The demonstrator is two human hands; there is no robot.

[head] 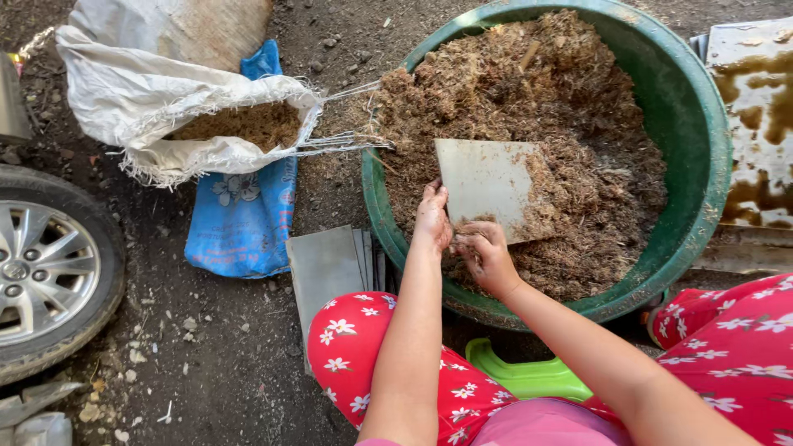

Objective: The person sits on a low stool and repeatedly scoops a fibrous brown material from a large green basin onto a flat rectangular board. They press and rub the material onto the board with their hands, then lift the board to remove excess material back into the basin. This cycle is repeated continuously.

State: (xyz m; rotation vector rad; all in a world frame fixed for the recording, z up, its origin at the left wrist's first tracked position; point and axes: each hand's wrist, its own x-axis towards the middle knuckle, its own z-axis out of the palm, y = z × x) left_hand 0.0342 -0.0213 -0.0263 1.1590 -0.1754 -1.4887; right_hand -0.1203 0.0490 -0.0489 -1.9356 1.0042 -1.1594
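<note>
Green tub (702, 149), red flowered trousers (355, 347)

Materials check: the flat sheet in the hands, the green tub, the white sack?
Flat sheet: pale grey, matte, thin and stiff with straight edges; probably plastic or fibre board, the look leaves it open. Both hands, left and right, grip its lower edge. Green tub: likely moulded plastic, smooth rolled rim, dusty. White sack: woven plastic, frayed strands at its mouth.
</note>
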